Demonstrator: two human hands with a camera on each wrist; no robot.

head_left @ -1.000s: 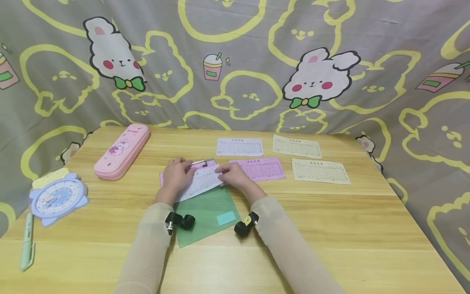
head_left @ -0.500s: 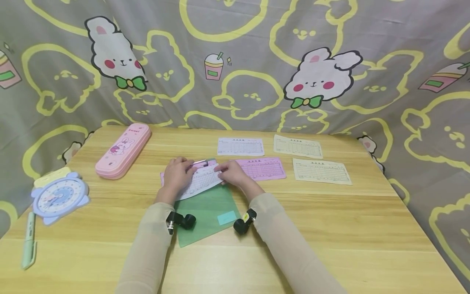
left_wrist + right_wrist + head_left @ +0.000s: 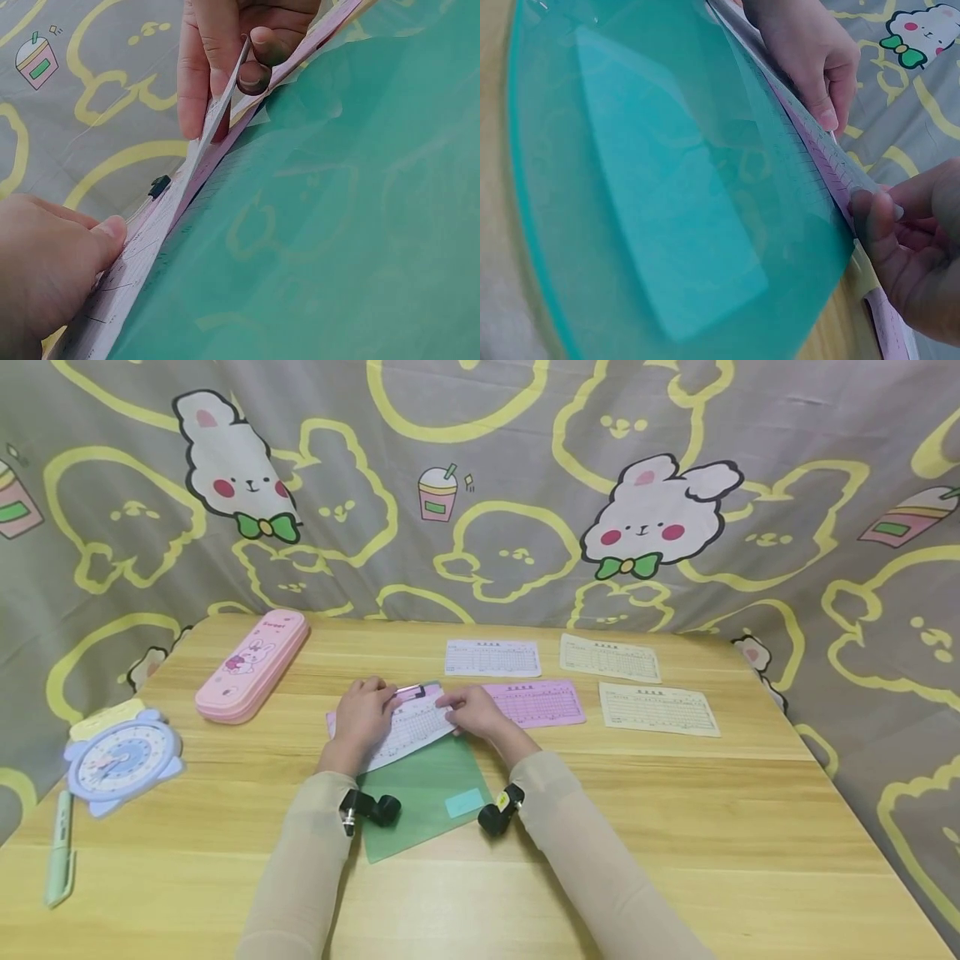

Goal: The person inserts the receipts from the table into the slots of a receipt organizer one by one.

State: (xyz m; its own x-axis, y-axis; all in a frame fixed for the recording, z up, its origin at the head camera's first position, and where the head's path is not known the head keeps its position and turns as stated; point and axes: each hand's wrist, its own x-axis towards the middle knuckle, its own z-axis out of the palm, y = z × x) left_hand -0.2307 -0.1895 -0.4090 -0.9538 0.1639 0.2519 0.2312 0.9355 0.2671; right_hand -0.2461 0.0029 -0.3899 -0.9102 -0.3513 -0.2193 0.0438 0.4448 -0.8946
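Note:
A green translucent clipboard [image 3: 420, 810] lies tilted on the table, its metal clip [image 3: 409, 692] at the far edge. Across its upper part is a white printed form [image 3: 408, 732], over a pink printed form [image 3: 330, 722] that shows at the edges. My left hand [image 3: 363, 718] holds the white form's left part beside the clip, thumb on top in the left wrist view. Its right end is pinched between the thumb and fingers of my right hand [image 3: 474, 712]. In the right wrist view, the white form's edge [image 3: 861, 177] stands a little apart from the pink sheet below.
Right of the clipboard lie another pink form [image 3: 536, 703], a white form [image 3: 491, 658] and two cream forms [image 3: 609, 658]. At left are a pink pencil case [image 3: 253, 667], a blue toy clock [image 3: 123, 762] and a green highlighter [image 3: 59, 852]. A patterned curtain [image 3: 510, 468] hangs behind.
My right hand has shifted very slightly left with the white form's right end. My left hand stays in place, and the head view has moved a little.

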